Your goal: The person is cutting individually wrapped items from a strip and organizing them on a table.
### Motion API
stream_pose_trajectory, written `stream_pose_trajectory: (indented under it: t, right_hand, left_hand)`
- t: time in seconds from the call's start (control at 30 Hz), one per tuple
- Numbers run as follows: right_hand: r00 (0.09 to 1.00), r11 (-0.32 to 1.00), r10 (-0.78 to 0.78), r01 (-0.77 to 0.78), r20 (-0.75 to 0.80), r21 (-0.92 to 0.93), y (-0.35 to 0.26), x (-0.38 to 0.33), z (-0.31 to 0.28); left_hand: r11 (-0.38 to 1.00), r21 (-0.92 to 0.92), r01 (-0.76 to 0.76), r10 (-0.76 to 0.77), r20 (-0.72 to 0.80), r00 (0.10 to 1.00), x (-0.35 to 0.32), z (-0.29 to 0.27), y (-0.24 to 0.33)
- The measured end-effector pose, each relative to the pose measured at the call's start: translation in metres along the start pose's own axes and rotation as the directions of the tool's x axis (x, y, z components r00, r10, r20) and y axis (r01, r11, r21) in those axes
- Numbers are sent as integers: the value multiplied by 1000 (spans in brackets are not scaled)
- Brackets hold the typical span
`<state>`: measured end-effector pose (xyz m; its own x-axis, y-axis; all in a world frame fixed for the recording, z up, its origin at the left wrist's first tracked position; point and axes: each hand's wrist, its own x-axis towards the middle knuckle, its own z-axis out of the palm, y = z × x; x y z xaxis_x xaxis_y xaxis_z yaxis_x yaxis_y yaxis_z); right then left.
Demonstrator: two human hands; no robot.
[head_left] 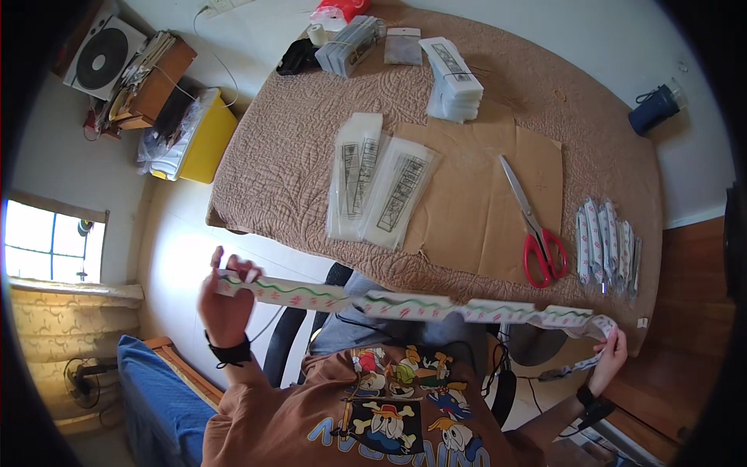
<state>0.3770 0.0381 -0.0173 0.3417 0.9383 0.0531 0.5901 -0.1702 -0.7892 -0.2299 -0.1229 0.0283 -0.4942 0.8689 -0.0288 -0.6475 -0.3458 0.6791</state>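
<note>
Brown printed T-shirt [327, 405] nearest | left hand [226, 303] closed on one end of a patterned strip [311, 297], right hand [610, 358] clamped farther along, tail hanging | strip stretched above the lap, before the table [280, 163] | beyond, red-handled scissors [531, 220], blades over cardboard [467, 210]

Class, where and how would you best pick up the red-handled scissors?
Probably by the red handles, coming from the near side with the right hand. The loops lie towards the near edge of the table, while the blades point away over the cardboard. The loops should give fingers a hold.
</note>
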Motion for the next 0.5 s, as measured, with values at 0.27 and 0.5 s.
stream_pose_trajectory:
  t: [0.27,0.5]
  right_hand:
    - [970,991,-132,136,-204,6,-5,19,-6]
    - [946,956,-280,259,-164,-137,-35,18,7]
  left_hand:
    - [995,14,-101,99,86,991,28,28,89]
    - [995,-98,-19,37,188,981,51,50,78]
